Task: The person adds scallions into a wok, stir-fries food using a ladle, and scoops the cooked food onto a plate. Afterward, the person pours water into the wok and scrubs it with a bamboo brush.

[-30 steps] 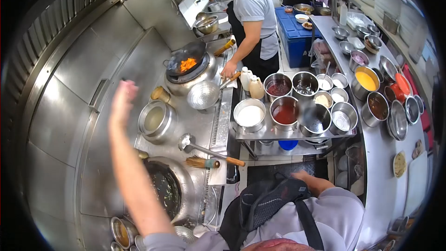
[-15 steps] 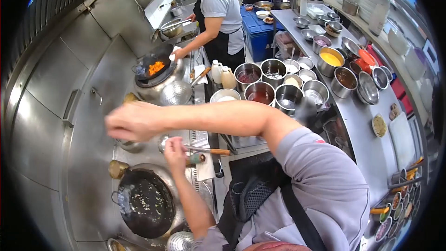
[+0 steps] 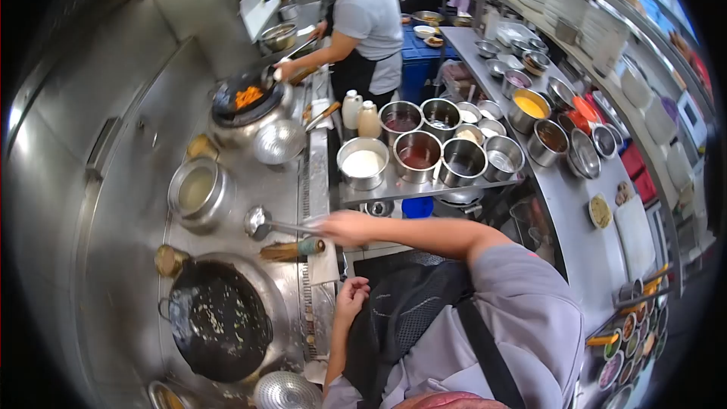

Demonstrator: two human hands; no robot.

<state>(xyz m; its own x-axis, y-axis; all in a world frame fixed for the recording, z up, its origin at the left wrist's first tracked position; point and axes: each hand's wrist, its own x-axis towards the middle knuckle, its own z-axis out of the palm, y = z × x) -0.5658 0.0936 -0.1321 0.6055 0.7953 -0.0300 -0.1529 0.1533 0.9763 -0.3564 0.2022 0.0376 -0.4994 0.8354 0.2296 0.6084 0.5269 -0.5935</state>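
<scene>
My right hand (image 3: 341,228) is closed round the handle of a ladle (image 3: 258,220), whose metal bowl rests at the stove top. Just below that handle lies a wooden-looking brush or scraper with a green-wrapped end (image 3: 291,250). My left hand (image 3: 351,299) is near my dark apron, its fingers loosely curled, with nothing visible in them. A black wok (image 3: 219,322) sits on the burner before me, with small pale chopped bits in it. Above it in the view stands a metal pot of cloudy liquid (image 3: 198,188). A white cloth (image 3: 324,263) lies on the stove's edge.
A co-worker (image 3: 367,23) works at another wok (image 3: 242,100) holding orange food. Round skimmers (image 3: 280,142) rest on the stove. Several metal pots of sauce (image 3: 417,156) and two bottles (image 3: 352,111) crowd a side shelf. A long counter (image 3: 564,216) carries bowls and pots.
My right hand has swung back from over the stove and now grips the ladle handle. My left hand has drawn back toward my apron. The camera view has shifted, showing the pot of cloudy liquid.
</scene>
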